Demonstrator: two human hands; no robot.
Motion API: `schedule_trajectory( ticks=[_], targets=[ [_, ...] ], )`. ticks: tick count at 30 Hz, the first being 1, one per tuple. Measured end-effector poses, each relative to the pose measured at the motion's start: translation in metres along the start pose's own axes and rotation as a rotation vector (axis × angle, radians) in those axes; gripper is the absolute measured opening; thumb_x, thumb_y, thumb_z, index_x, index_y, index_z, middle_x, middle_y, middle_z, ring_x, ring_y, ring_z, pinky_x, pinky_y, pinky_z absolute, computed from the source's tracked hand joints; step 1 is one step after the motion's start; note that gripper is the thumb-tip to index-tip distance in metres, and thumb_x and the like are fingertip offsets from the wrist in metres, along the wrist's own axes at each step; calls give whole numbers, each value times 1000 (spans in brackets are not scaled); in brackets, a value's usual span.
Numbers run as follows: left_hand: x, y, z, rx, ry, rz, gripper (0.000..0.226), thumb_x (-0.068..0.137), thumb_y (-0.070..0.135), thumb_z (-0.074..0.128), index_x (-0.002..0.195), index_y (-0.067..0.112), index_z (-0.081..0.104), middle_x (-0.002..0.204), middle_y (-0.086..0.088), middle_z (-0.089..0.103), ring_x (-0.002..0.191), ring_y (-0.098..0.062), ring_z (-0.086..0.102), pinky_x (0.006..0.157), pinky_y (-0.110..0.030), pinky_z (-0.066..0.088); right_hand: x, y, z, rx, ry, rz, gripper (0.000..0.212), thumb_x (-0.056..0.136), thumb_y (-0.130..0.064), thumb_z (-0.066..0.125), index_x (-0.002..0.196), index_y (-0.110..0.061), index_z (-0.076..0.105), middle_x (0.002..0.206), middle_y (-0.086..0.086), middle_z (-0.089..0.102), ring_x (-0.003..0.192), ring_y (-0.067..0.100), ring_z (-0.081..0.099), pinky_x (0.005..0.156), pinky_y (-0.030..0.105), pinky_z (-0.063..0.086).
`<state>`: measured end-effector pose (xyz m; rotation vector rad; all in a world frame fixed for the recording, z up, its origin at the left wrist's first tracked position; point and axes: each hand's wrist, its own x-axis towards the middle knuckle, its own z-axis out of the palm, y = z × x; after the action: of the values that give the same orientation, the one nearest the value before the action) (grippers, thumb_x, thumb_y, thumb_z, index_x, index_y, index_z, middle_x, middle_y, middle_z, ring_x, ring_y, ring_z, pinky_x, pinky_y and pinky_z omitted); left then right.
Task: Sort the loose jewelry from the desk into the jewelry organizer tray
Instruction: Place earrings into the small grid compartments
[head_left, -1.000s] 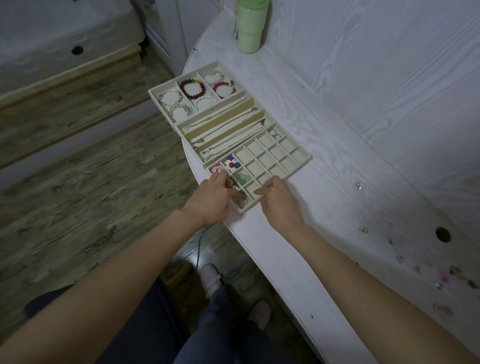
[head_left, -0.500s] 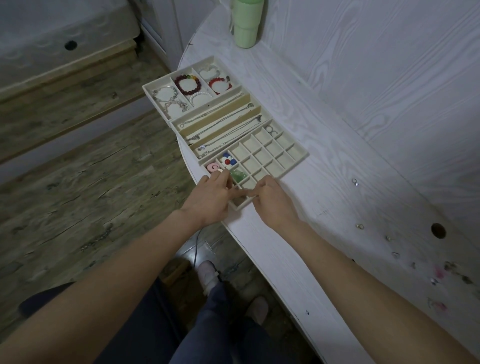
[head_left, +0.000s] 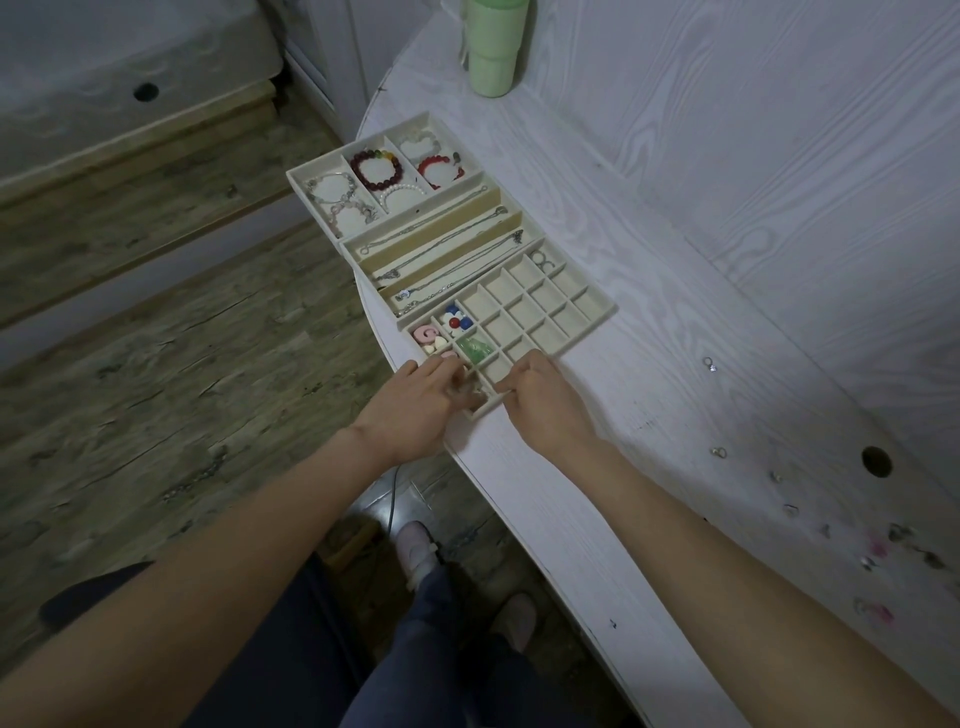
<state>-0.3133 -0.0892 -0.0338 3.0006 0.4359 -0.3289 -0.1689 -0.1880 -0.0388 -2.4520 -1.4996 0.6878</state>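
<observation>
So both hands, left (head_left: 421, 402) and right (head_left: 540, 397), look curled, pinching something tiny over the tray's (head_left: 597, 317) 6 o'clock corner, and next up's probably the loose bits (head_left: 719, 452) at 4 o'clock.

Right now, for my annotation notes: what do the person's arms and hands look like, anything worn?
Both forearms are bare to the frame's edge: no sleeves, watch or bracelets. The left hand and right hand wear no gloves; no rings are visible.

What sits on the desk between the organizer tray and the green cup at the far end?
Nothing: the head view shows only bare white desk between the organizer tray and the green cup.
</observation>
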Motion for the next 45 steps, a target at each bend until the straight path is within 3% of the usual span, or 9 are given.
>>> schedule_trajectory(
  ticks=[5,18,25,34,45],
  targets=[
    [7,4,-7,-179,-5,-82,54,86,10,49,134,35,50,119,-4,40,110,-19,38,77,-26,24,2,0,-1,-3,-1,6,25,96,-11,49,117,-11,64,120,7,47,99,18,52,83,32,51],
    [14,3,-9,-322,-8,-164,53,84,4,48,129,31,56,111,-3,41,107,-21,38,77,-27,29,2,1,-4,9,-46,7,28,96,-7,47,119,-5,62,121,9,47,104,22,52,88,39,50],
    [20,4,-21,-235,-72,-200,53,85,5,48,131,30,54,113,-5,39,113,-24,36,80,-31,29,3,5,-11,21,-90,11,32,98,-6,43,126,-7,58,129,7,45,119,22,46,95,40,45],
    [37,17,-38,-208,-106,-279,44,86,9,52,128,21,57,119,-9,44,116,-29,39,94,-38,34,-9,20,-25,144,-86,8,36,96,-4,40,128,-6,55,132,10,49,123,24,46,103,34,39],
    [122,97,-60,-291,-97,-212,37,94,8,41,126,16,58,130,-10,50,115,-29,52,96,-38,44,-71,115,-58,299,87,305,42,98,-6,39,138,-13,48,142,8,45,130,22,43,103,30,35]
  ],
)
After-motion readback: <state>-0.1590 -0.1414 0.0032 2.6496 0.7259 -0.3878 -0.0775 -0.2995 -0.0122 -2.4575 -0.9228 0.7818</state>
